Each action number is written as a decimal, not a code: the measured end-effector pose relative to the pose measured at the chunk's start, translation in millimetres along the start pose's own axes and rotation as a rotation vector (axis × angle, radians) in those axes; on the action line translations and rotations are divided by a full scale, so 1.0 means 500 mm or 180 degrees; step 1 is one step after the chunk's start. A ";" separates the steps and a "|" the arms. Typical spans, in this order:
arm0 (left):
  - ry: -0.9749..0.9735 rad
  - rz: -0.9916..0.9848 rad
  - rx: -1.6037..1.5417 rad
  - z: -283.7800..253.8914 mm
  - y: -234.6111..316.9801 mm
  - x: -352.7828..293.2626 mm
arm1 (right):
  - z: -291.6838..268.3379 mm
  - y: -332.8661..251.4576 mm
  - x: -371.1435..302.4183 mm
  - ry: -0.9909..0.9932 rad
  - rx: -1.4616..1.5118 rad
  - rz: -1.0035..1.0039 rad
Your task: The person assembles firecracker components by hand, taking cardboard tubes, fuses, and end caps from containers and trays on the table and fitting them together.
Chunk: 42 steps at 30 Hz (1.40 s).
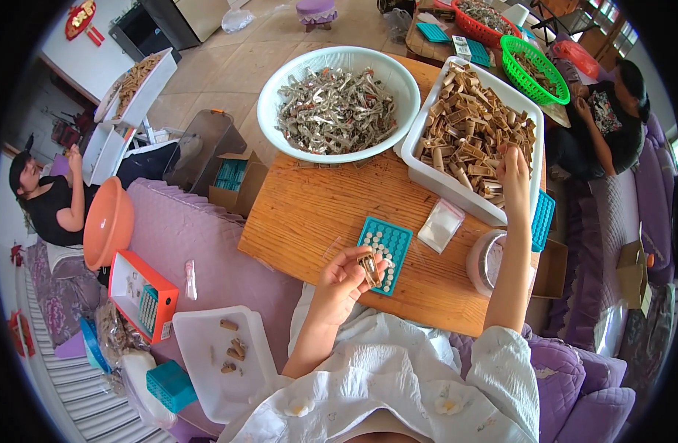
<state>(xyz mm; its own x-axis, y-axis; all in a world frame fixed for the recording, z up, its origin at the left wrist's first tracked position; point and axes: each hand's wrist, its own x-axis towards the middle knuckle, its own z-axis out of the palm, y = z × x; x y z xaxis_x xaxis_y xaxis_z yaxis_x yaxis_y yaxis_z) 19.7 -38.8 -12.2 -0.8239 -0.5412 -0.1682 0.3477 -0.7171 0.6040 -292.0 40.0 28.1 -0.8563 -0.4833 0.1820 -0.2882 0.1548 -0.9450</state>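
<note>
My left hand (337,286) grips a small brown plastic casing (369,271) with a metallic-looking inside, holding it above a teal grid tray (400,246) of round whitish discs. My right hand (512,173) is over the right side of a white bin (457,193) heaped with similar brown casings (464,111). Its fingers are pinched together among the pieces; what they hold is hard to make out. A clear plastic packet (442,225) lies between tray and bin. To the right, partly behind my right forearm, stands a round whitish tub (481,263).
On the wooden table (295,214), a pale basin (265,111) holds tangled metallic parts. Left of me are a white tray (199,369) with a few brown pieces, an orange-edged box (162,310) and an orange basin (110,221). One person (55,196) sits left, another (612,111) right.
</note>
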 end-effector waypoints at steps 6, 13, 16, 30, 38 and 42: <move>-0.0121 0.0556 -0.0378 0.054 0.041 0.033 | 0.056 -0.055 -0.167 -0.0793 0.0580 -0.0254; -0.0195 0.1256 -0.0382 0.113 0.066 0.031 | 0.105 -0.096 -0.325 -0.1878 0.2367 0.0306; -0.0192 0.1390 -0.0262 0.114 0.067 0.019 | 0.109 -0.117 -0.350 -0.1946 0.2313 0.0207; -0.0304 0.1751 0.0636 0.090 0.045 0.010 | 0.166 -0.143 -0.366 -0.0946 0.1842 -0.0212; -0.0229 0.1680 0.1015 0.087 0.043 0.014 | 0.186 -0.159 -0.371 -0.0826 0.1482 -0.0050; -0.0198 0.1712 0.1067 0.079 0.040 0.021 | 0.198 -0.148 -0.369 -0.0744 0.1101 -0.0232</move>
<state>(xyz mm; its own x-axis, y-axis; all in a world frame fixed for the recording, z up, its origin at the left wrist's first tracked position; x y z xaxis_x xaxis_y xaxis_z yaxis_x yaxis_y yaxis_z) 0.5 -41.3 29.0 -0.6011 -0.7536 0.2661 0.5696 -0.1703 0.8041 -70.3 32.2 37.4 -0.7072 -0.6710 0.2228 -0.1494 -0.1662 -0.9747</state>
